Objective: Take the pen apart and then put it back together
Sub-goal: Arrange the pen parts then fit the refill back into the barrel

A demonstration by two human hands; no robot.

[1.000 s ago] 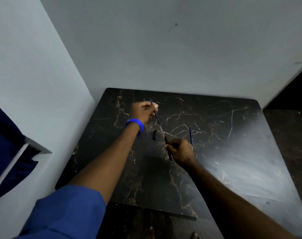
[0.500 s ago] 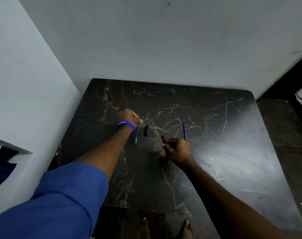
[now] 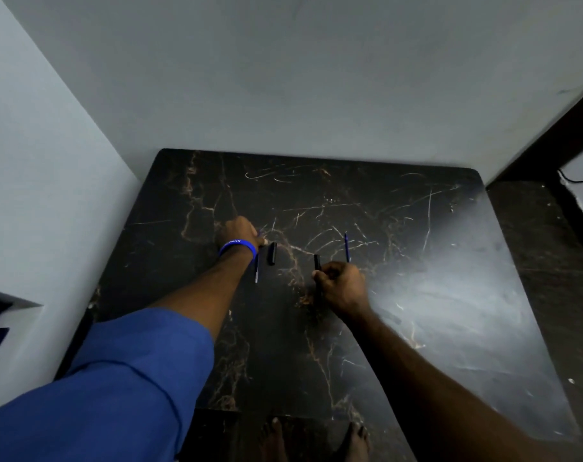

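Observation:
On the black marble table (image 3: 433,311), my left hand (image 3: 240,231), with a blue wristband, pinches the top end of a thin blue refill (image 3: 256,270) that lies down along the tabletop. A short black cap (image 3: 272,253) lies just right of that hand. My right hand (image 3: 345,288) is closed on the black pen barrel (image 3: 316,263), whose upper end sticks out above the fingers while its lower part rests on the table. A second thin blue stick (image 3: 346,247) lies just beyond my right hand, untouched.
Pale walls close off the table at the back (image 3: 316,95) and on the left (image 3: 50,195). Dark floor (image 3: 533,245) runs along the right side. My bare feet (image 3: 276,438) show below the table's near edge.
My left hand came down from the raised position and laid the blue refill on the table left of the cap. My right hand stayed on the barrel, which now lies lower.

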